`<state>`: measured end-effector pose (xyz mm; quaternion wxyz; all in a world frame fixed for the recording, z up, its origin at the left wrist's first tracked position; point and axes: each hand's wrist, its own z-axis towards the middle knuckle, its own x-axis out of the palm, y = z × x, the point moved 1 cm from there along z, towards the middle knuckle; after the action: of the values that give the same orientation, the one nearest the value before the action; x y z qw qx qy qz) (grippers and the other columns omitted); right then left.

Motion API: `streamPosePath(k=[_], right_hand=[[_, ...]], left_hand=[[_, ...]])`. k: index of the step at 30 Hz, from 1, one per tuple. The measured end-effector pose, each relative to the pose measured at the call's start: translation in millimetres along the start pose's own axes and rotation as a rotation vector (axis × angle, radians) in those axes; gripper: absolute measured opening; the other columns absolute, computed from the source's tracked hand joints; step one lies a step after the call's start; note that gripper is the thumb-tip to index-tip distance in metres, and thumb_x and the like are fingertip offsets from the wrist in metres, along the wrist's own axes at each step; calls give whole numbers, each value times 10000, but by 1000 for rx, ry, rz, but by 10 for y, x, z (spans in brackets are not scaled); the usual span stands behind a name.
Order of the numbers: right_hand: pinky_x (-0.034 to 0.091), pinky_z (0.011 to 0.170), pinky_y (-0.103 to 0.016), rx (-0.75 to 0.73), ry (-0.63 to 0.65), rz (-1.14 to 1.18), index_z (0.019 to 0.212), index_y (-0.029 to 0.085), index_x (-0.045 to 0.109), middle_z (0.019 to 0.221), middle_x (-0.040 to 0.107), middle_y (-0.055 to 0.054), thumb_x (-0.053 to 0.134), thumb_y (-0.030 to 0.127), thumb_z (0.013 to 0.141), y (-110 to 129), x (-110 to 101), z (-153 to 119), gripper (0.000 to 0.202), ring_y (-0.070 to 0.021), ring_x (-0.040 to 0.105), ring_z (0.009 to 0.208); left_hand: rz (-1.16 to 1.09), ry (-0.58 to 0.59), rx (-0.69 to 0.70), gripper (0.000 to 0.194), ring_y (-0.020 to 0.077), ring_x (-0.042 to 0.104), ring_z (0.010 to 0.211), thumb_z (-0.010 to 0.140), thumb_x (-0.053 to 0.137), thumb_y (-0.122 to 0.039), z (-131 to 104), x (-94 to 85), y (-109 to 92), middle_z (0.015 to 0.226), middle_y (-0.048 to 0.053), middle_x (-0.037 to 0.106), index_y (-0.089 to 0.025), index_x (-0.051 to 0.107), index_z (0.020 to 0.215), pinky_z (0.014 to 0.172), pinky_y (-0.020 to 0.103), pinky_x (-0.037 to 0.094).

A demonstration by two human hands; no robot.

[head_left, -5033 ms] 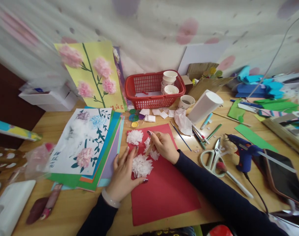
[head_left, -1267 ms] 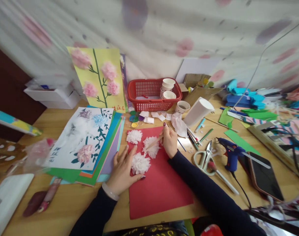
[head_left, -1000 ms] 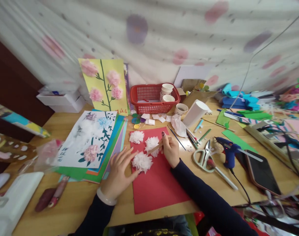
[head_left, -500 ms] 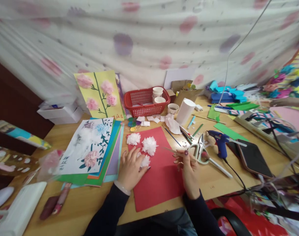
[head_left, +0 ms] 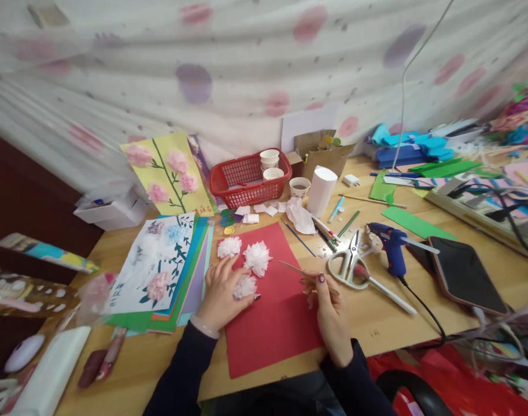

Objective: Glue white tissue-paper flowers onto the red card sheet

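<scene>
Pinched between thumb and fingers, a thin stick (head_left: 293,267) fills the grip of my right hand (head_left: 334,323); its tip points left over the red sheet (head_left: 279,323), apart from the white paper flowers. Left of that grip, my left hand (head_left: 220,297) lies with its fingers spread wide, thumb and forefinger around the lower flower (head_left: 245,288). Just beyond are the middle flower (head_left: 257,259) and the far flower (head_left: 229,247), all three on the sheet. To the right of the stick I see scissors (head_left: 353,248), then a glue gun (head_left: 391,251) on the table (head_left: 376,332).

I read the step as arranging or settling the flowers. Another adjustment would call for a light, low approach with the stick, so that petals don't crush or snag.

My left fingers hide part of the lower flower, and I can't tell whether they press it. The stick's far end is lost among my right fingers, and the flowers' undersides don't show, so I can't tell whether they are fixed.
</scene>
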<state>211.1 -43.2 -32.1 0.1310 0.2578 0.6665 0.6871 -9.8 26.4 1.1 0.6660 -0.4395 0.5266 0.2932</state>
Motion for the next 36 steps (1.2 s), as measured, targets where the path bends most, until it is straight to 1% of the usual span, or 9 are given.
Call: streamPosePath(k=[5, 10, 14, 19, 22, 26, 30, 34, 36], right_hand=[[443, 531, -277, 8, 40, -70, 992, 172, 726, 837, 713, -70, 518, 606, 938, -62, -38, -38, 485, -127, 510, 544], [472, 597, -297, -64, 103, -173, 984, 176, 733, 853, 711, -77, 474, 572, 969, -58, -48, -55, 473, -160, 566, 624], [521, 717, -339, -138, 110, -240, 1019, 211, 724, 912, 717, -80, 464, 520, 987, -33, -62, -59, 405, -209, 638, 794], [551, 839, -389, -164, 65, -239, 1128, 236, 696, 1064, 724, -92, 472, 481, 997, -76, -95, -62, 358, -218, 669, 911], [511, 991, -447, -137, 92, -221, 1143, 236, 691, 1178, 713, -105, 474, 485, 997, -103, -140, -85, 361, -247, 659, 1089], [427, 1105, -497, -60, 119, -204, 1156, 235, 684, 1254, 688, -112, 485, 508, 989, -113, -220, -140, 377, -269, 609, 1215], [430, 1103, -499, -13, 102, -182, 1121, 221, 695, 1223, 703, -120, 526, 530, 963, -115, -227, -170, 386, -274, 633, 1175], [522, 1006, -463, 23, 41, -62, 1068, 220, 682, 1135, 732, -108, 537, 527, 956, -125, -189, -145, 357, -266, 685, 1083], [554, 944, -442, -44, 41, -129, 1048, 227, 686, 1095, 733, -102, 527, 509, 964, -100, -205, -102, 334, -260, 697, 1036]], left_hand=[[92, 47, -7, 288, 413, 346, 1413, 779, 728, -407, 52, -2, 7, 1488, 136, 470, -236, 676, 1005, 1112, 696, 225], [121, 86, 22, 478, 418, 386, 1380, 665, 814, -482, 139, 23, 3, 1428, 174, 493, -220, 667, 1036, 1120, 674, 223], [14, -3, 54, 430, 395, 449, 1333, 686, 784, -493, 143, -69, 96, 1380, 155, 532, -214, 646, 982, 1123, 636, 272], [-137, -297, -73, 438, 293, 566, 1232, 877, 604, -416, -289, -183, 227, 1285, 113, 612, -235, 506, 1264, 1061, 487, 433], [-61, -291, -218, 669, 328, 577, 1229, 864, 618, -468, -681, -10, 119, 1364, 145, 575, -229, 364, 1434, 1004, 508, 475], [80, -255, -228, 923, 400, 501, 1320, 804, 678, -482, -954, 309, -78, 1453, 199, 511, -232, 176, 1538, 1036, 616, 395], [122, -219, -181, 889, 387, 414, 1405, 884, 602, -438, -879, 401, -33, 1506, 217, 462, -229, 73, 1567, 1074, 662, 297], [145, -266, -119, 781, 366, 448, 1384, 958, 513, -403, -705, 301, 168, 1479, 213, 501, -212, 79, 1578, 1085, 628, 286], [140, -303, -76, 707, 344, 458, 1377, 985, 472, -378, -652, 252, 230, 1474, 179, 520, -231, 121, 1580, 1087, 586, 308]])
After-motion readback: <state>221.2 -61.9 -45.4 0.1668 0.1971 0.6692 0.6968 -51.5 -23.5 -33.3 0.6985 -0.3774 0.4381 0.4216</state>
